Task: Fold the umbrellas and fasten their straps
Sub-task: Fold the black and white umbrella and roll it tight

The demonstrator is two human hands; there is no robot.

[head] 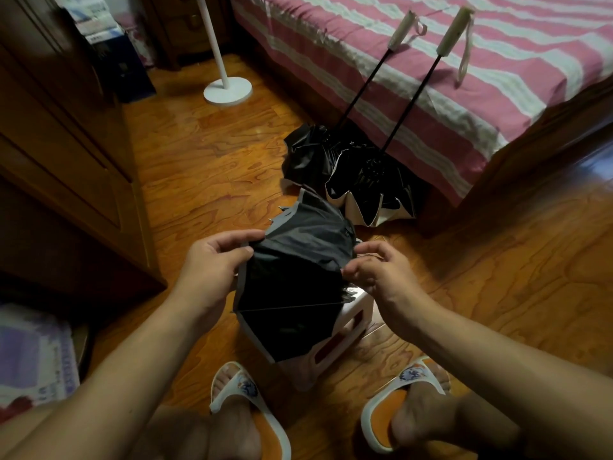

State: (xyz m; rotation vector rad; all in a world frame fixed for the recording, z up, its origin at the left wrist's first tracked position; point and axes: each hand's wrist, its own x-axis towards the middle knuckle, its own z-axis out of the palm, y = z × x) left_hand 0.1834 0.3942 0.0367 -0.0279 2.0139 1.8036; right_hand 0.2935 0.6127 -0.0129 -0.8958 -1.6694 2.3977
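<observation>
A black umbrella [292,280] with a grey edge hangs loosely collapsed between my hands, above the wooden floor. My left hand [212,267] pinches its grey rim on the left side with thumb and fingers. At the right side my right hand [374,270] pinches the canopy cloth. Two more umbrellas lean against the bed: one black canopy [308,157] and one black canopy with a cream edge [371,190] rest on the floor. Their cream handles [401,29] [454,31] lie up on the bedspread, shafts extended.
A bed with a pink and white striped cover [464,78] fills the upper right. A white stand base [227,91] is on the floor at the back. A dark wooden wardrobe [66,161] runs along the left. A white box [345,330] sits under the held umbrella, my slippered feet below.
</observation>
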